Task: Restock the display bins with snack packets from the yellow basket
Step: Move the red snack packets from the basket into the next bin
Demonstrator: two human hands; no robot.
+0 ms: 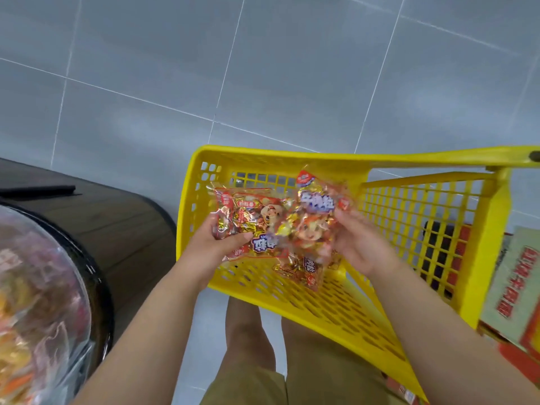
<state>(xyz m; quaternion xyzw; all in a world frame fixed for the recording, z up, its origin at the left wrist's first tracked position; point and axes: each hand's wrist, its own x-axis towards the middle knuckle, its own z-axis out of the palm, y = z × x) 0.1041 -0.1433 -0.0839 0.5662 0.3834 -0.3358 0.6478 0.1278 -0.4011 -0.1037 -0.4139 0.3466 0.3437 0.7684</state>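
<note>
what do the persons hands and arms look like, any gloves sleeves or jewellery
Both hands are bare: the left hand and right hand wear no gloves, and no rings, watch or bracelet show. Both forearms are uncovered as far as the frame shows, with no sleeve in view. Olive-khaki shorts show below.

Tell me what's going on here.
A person stands over the basket, holding snacks above it. The left hand grips the left packet; the right hand grips the right packet. A third packet shows just below them. A bin of snacks sits at the left.
</note>
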